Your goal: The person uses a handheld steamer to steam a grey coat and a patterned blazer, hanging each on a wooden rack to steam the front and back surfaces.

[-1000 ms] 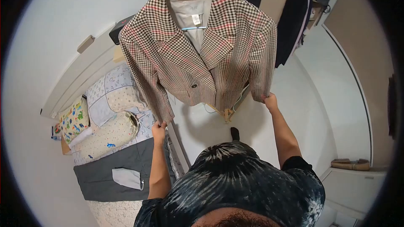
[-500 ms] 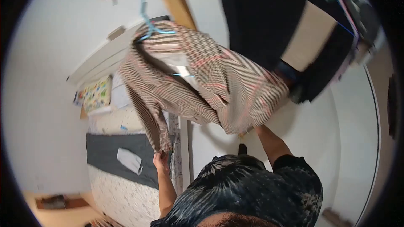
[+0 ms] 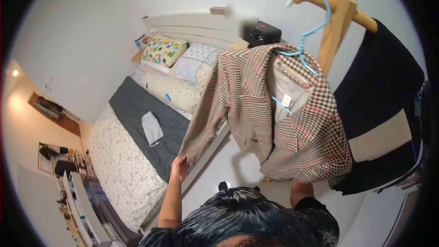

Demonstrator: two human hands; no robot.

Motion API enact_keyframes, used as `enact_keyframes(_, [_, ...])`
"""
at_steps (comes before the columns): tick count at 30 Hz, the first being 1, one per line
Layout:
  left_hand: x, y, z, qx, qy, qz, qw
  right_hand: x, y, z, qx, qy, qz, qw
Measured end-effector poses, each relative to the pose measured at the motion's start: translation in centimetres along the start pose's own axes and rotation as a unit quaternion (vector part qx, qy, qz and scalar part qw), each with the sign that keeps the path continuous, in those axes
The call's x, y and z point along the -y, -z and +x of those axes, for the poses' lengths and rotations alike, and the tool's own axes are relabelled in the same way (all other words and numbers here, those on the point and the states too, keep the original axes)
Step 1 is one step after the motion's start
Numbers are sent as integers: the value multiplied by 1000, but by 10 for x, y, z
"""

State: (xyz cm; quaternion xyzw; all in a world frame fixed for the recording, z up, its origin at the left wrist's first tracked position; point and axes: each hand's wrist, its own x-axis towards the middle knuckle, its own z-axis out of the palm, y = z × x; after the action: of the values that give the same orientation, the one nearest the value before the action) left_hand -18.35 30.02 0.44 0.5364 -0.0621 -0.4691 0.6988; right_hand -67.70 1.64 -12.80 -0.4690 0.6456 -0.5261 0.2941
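Observation:
A houndstooth jacket (image 3: 249, 110) with faint red lines hangs on a light blue hanger (image 3: 303, 41), hooked over the end of a wooden rail (image 3: 331, 1). Its front is partly open and shows a pale lining with a label. At the lower left, my left hand (image 3: 179, 169) pinches the cuff of one sleeve and holds it out to the side. My right forearm reaches up under the jacket's other side; the jacket hides my right hand.
Black garments (image 3: 386, 73) and a beige cloth (image 3: 382, 138) hang on the right. The bed (image 3: 123, 174) at the left bears a dark grey blanket (image 3: 132, 105), a white cloth (image 3: 151, 128) and pillows. A black box (image 3: 266, 33) stands behind the jacket.
The view has turned, so the jacket, rail and dark garments sit farther right and more of the room shows at left. My left hand still holds the sleeve cuff.

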Motion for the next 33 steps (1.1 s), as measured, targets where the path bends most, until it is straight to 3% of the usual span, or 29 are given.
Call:
enact_keyframes(4, [-8, -8, 14, 1, 14, 12, 1000, -51, 36, -71, -64, -50, 34, 996])
enact_keyframes(7, [-21, -31, 24, 10, 20, 59, 998, -63, 45, -80, -125, -91, 56, 986])
enact_keyframes(10, [-13, -15, 68, 77, 54, 97, 991, -123, 105, -121, -203, -137, 75, 967])
enact_keyframes(12, [-24, -31, 84, 98, 91, 109, 985, -12, 133, -159, -194, -324, 95, 921])
enact_keyframes(16, [-21, -28, 146, 181, 110, 186, 960, -10, 146, -247, -243, -299, -10, 923])
enact_keyframes(18, [-23, -28, 172, 251, 48, 329, 909, 15, 137, -297, -230, -319, -2, 919])
enact_keyframes(19, [-27, -30, 185, 266, 55, 328, 905, 22, 127, -319, -241, -331, -10, 912])
enact_keyframes(21, [-32, -30, 202, 345, -5, 441, 828, 21, 104, -366, -229, -332, -53, 913])
enact_keyframes(23, [-25, -27, 224, 358, -21, 477, 802, 93, 60, -391, -173, -265, -88, 944])
enact_keyframes(24, [-25, -26, 228, 379, -27, 440, 813, 17, 104, -396, -179, -265, -98, 942])
enact_keyframes(25, [-25, -25, 230, 400, -35, 402, 823, -37, 77, -432, -74, -78, -345, 933])
enact_keyframes(27, [-24, -20, 234, 412, -26, 378, 829, 62, 32, -422, 3, -200, -206, 958])
enact_keyframes(29, [-31, -15, 231, 414, -34, 357, 837, 95, -1, -408, 16, -192, -35, 981])
enact_keyframes(31, [-37, -9, 228, 423, -33, 386, 819, 113, -37, -396, 0, -77, 16, 997])
enact_keyframes(33, [-47, -3, 220, 431, -34, 416, 800, 158, -63, -360, 47, -111, -81, 989])
